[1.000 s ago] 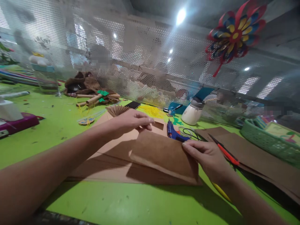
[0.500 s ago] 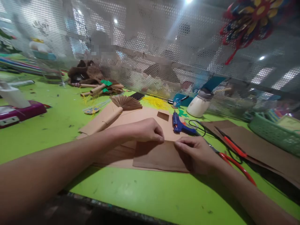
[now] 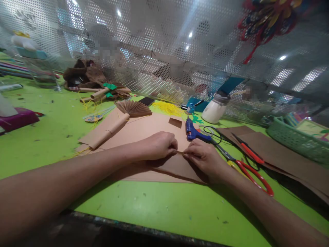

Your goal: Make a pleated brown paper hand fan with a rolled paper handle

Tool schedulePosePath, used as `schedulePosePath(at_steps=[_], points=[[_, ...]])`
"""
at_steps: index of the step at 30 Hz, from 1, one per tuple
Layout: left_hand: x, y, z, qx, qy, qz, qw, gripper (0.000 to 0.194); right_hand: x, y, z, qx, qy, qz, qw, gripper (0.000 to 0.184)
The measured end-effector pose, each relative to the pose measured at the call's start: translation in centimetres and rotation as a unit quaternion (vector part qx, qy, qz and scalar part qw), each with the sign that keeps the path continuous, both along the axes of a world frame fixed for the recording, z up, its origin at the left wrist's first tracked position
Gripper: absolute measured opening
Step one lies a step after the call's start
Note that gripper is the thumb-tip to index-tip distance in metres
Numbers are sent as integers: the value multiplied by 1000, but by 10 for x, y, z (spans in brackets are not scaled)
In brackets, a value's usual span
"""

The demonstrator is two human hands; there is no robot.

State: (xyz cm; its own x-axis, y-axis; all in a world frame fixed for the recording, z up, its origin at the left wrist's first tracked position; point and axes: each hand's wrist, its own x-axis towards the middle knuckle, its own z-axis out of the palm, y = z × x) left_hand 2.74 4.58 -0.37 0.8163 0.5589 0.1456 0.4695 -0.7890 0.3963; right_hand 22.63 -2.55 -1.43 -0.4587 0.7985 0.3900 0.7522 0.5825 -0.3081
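A sheet of brown kraft paper (image 3: 177, 167) lies in front of me, over a larger, lighter brown sheet (image 3: 144, 123). Closed fingers of my left hand (image 3: 161, 145) pinch its far edge near the middle. Just to the right, my right hand (image 3: 205, 156) pinches the same edge between thumb and fingers, close to the left one. Part of the paper is hidden under my hands. Beyond my right hand a blue glue gun (image 3: 194, 130) lies on its side, with a small brown paper piece (image 3: 175, 122) to its left.
Red-handled scissors (image 3: 253, 175) and a red-handled tool (image 3: 249, 151) lie right, near brown sheets (image 3: 277, 151) and a green basket (image 3: 295, 137). Left are a rolled paper piece (image 3: 110, 132) and pleated fan (image 3: 135, 108). A white jar (image 3: 214, 111) stands behind; a perforated screen (image 3: 144, 61) borders the table.
Both hands have come closer together along the paper's far edge. The sheet has turned or bent, and less of its surface shows. The view has shifted slightly.
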Motion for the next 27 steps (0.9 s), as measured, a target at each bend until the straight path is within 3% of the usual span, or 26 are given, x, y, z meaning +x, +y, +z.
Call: schedulePosePath(at_steps=[9, 17, 27], points=[[-3, 2, -7, 50, -9, -21, 998, 15, 0, 6, -6, 40, 1, 36, 999, 14], [-9, 1, -3, 41, -6, 3, 999, 16, 7, 3, -6, 52, -17, 49, 997, 19], [-15, -2, -1, 148, -2, -72, 986, 24, 13, -3, -4, 94, -92, 63, 989, 26]])
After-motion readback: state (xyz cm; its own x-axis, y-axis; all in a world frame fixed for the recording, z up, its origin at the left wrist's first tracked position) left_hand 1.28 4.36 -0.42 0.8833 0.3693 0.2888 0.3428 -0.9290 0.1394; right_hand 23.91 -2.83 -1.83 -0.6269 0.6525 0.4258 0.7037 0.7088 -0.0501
